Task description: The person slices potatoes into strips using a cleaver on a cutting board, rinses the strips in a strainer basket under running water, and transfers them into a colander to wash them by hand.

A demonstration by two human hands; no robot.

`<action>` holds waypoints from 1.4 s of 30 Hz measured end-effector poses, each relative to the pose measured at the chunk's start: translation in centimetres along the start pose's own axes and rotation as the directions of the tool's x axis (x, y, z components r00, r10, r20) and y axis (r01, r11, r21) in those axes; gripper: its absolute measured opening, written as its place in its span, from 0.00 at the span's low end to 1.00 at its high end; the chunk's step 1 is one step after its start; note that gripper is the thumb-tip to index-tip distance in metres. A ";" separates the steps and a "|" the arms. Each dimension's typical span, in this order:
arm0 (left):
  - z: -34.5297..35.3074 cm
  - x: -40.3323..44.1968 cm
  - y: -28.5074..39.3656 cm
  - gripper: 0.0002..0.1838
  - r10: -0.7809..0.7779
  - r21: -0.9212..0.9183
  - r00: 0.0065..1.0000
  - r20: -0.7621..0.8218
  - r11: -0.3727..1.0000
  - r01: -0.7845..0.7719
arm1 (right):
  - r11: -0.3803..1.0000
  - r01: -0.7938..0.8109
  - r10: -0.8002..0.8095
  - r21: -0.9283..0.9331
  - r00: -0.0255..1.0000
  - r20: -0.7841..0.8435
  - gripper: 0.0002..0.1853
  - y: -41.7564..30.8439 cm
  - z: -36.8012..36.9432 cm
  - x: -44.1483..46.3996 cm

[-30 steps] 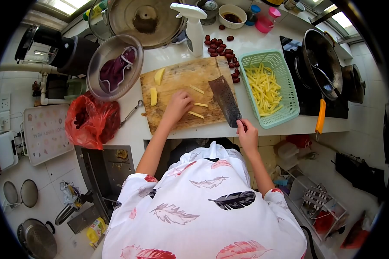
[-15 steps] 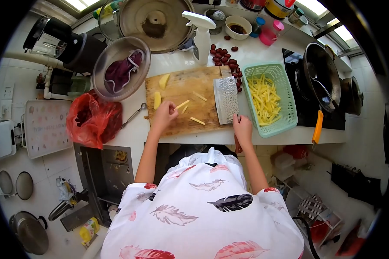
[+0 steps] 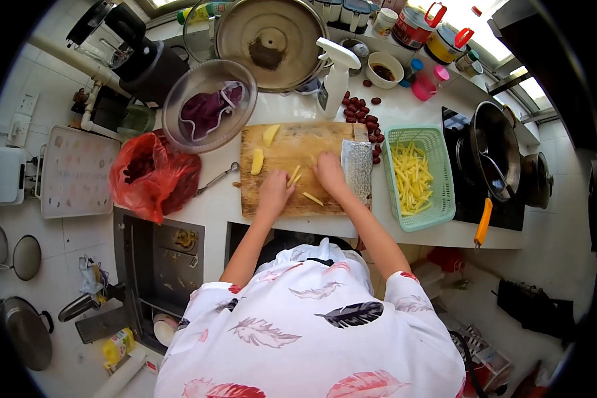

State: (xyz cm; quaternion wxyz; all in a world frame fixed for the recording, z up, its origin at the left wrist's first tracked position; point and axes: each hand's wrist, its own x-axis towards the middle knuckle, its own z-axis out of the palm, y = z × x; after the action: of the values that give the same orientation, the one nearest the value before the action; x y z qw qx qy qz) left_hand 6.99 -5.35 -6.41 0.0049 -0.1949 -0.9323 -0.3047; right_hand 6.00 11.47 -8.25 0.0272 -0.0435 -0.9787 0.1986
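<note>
Left hand [image 3: 276, 192] pinches slim, pale-yellow, potato-like sticks [image 3: 294, 174], presumably light, slippery and snappable, best grasped mid-length. Right hand [image 3: 329, 172]: grip cannot be told.

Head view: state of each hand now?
Left hand: closed, holding at least one yellow strip.
Right hand: over the cutting board; open or closed, cannot tell.

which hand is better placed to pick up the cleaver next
Probably the right hand: it is just beside the cleaver on the wooden cutting board. The left hand is farther across, with potato strips at its fingertips.
</note>
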 end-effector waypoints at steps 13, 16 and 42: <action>1.7 2.0 1.5 0.18 0.079 0.378 0.962 0.262 0.908 -0.178 | 0.949 -0.004 -0.036 0.316 0.992 0.123 0.08 -0.7 -2.1 -7.1; 1.8 1.9 2.1 0.21 0.103 0.421 0.967 0.231 0.886 -0.195 | 0.963 0.051 -0.070 0.266 0.996 0.063 0.07 -1.2 -0.7 -8.3; 3.1 8.6 18.4 0.15 0.278 0.016 0.953 0.117 0.959 -0.282 | 0.913 -0.368 0.402 0.176 0.738 -0.543 0.15 6.8 -14.5 -8.7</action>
State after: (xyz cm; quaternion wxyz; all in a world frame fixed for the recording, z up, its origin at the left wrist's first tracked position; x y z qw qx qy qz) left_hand 6.12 13.05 2.60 -0.0021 -0.3419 -0.8988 -0.2743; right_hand 16.22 22.46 2.17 0.2768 -0.3009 -0.8891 0.2058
